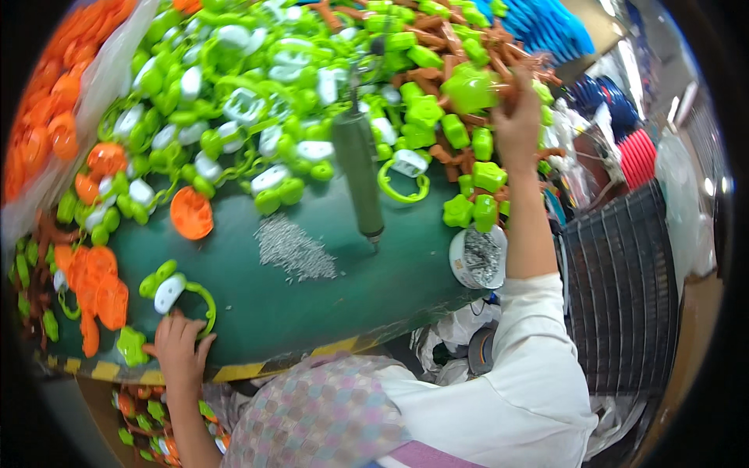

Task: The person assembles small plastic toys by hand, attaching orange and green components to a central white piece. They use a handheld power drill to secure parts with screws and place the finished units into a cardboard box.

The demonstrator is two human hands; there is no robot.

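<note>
My left hand [181,351] rests near the table's front edge, fingers spread. Its fingertips touch a toy part with a white block [169,293] and a curved light-green arm [207,306]. Beside its outer fingers lies a green star-shaped plastic piece [132,345]. Stretched out to the far right, my right hand [518,125] has its thumb and fingers closed at the edge of a larger green flower-shaped piece [470,87], above the heap. That piece is slightly blurred. Brown branch-like parts [449,39] lie around and under it.
A green electric screwdriver [359,171] hangs point down over the green table [398,273]. Small silver screws lie in a pile [292,248] and in a white tub [478,257]. Green-and-white parts [257,101] heap at the back; orange pieces [97,285] lie left. A black crate [620,288] stands right.
</note>
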